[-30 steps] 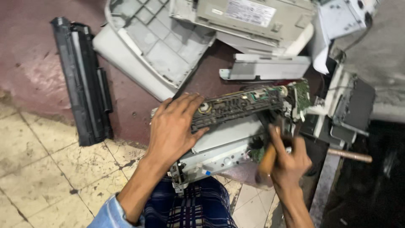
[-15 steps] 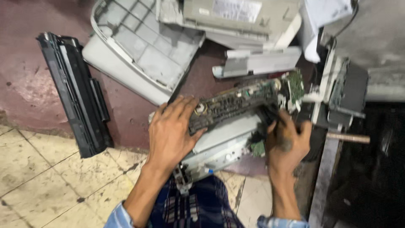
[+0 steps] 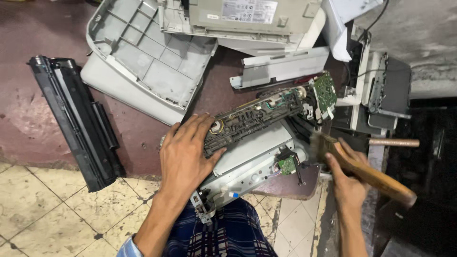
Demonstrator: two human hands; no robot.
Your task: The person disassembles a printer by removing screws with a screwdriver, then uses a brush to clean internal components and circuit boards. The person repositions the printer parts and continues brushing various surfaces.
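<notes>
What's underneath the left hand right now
The left hand lies flat on the printer assembly, covering its left end. Grey metal frame shows beside it; whatever sits beneath the palm is hidden.

right hand (image 3: pixel 350 183) drawn back off the printer assembly (image 3: pixel 259 143), wooden-handled brush (image 3: pixel 364 169) now raised clear; left hand (image 3: pixel 185 154) unmoved

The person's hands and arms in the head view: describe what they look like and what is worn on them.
Both hands are bare: the left hand and right hand wear no gloves, and no rings or watch show. The forearms are uncovered. A light blue sleeve cuff shows on the left arm near the bottom edge of the frame. No sleeve is visible on the right arm.
</notes>
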